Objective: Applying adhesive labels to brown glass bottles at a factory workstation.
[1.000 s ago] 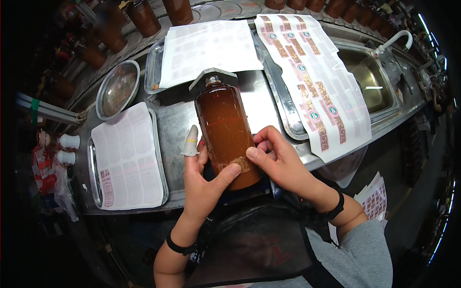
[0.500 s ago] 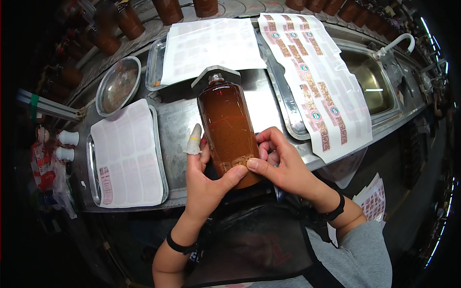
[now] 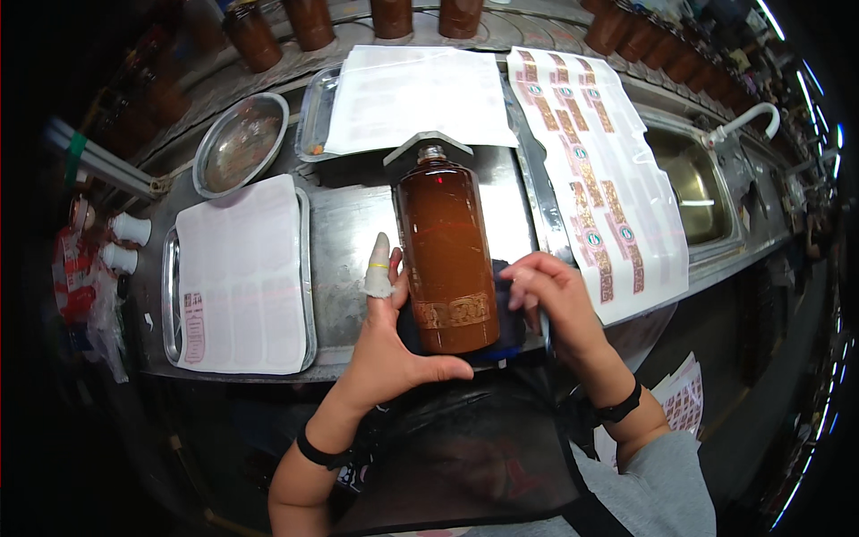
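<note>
A brown glazed bottle [image 3: 446, 237] lies on its back in the middle, its clear glass neck pointing away from me. An ornamental band label [image 3: 455, 311] crosses its lower part. My left hand [image 3: 383, 331] is open at its left side, fingers stretched along it and thumb extended below its base. A pale finger cot [image 3: 379, 268] covers one fingertip. On the other side, my right hand [image 3: 559, 300] has its fingers curled together, away from the label. What they hold, if anything, is hidden. Dark blue cloth [image 3: 512, 313] shows beneath the bottle.
A notched metal rest [image 3: 404, 152] stands by the neck. White label sheets [image 3: 242, 277] lie on a tray at left, with more sheets [image 3: 416, 98] behind. A printed label sheet [image 3: 617, 188] lies at right, beside the sink [image 3: 702, 192]. A bowl [image 3: 204, 179] stands at back left.
Both thumbs have come off the label band. My right hand has moved right, away from the bottle, and the left thumb has dropped below the base. The view has shifted slightly.
</note>
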`<move>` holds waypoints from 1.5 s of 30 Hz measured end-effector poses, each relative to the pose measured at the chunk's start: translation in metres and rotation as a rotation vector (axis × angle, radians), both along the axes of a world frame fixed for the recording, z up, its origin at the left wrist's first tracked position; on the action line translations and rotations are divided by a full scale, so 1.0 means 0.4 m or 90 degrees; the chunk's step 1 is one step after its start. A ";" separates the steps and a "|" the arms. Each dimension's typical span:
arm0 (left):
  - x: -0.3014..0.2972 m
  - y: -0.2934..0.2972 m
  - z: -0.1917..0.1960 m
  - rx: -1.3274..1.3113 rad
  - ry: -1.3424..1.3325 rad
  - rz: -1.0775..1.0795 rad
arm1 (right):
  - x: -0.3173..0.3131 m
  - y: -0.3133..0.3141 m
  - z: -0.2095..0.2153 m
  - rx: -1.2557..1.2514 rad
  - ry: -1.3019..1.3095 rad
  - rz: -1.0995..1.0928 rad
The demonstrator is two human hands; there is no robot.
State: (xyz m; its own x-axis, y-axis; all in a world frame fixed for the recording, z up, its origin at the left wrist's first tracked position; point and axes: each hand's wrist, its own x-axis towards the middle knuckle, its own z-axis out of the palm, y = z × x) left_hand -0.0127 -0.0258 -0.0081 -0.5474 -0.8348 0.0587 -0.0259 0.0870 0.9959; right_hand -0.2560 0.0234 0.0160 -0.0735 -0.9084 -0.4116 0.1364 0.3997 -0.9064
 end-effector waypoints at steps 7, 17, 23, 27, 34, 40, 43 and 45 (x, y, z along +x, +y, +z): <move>-0.026 0.022 -0.020 -0.138 -0.093 0.110 | -0.006 0.013 0.053 -0.061 -0.088 -0.156; -0.024 0.031 0.003 -0.397 -0.243 0.166 | 0.198 -0.020 0.113 -0.488 0.620 0.061; -0.019 0.033 0.007 -0.332 -0.216 0.130 | 0.098 0.057 0.013 -0.182 0.316 -0.192; -0.007 0.028 -0.027 -0.279 -0.175 0.131 | 0.082 0.074 -0.035 -0.122 0.230 -0.147; -0.009 0.010 -0.032 -0.237 -0.187 0.078 | 0.115 0.042 0.010 -0.296 0.318 -0.148; -0.011 0.002 -0.042 -0.146 -0.116 0.051 | 0.051 0.047 -0.034 -0.189 0.291 -0.156; -0.015 0.010 -0.035 -0.139 -0.096 0.038 | 0.078 0.056 0.017 -0.297 0.267 -0.157; -0.013 0.004 -0.032 -0.123 -0.110 0.029 | 0.083 0.040 -0.003 -0.309 0.348 -0.157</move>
State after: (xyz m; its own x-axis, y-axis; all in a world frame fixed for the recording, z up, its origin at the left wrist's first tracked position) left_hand -0.0177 -0.0244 -0.0209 -0.5256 -0.8409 0.1289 -0.2017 0.2703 0.9414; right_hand -0.2226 0.0392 0.0146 -0.3753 -0.9090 0.1810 -0.3470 -0.0432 -0.9369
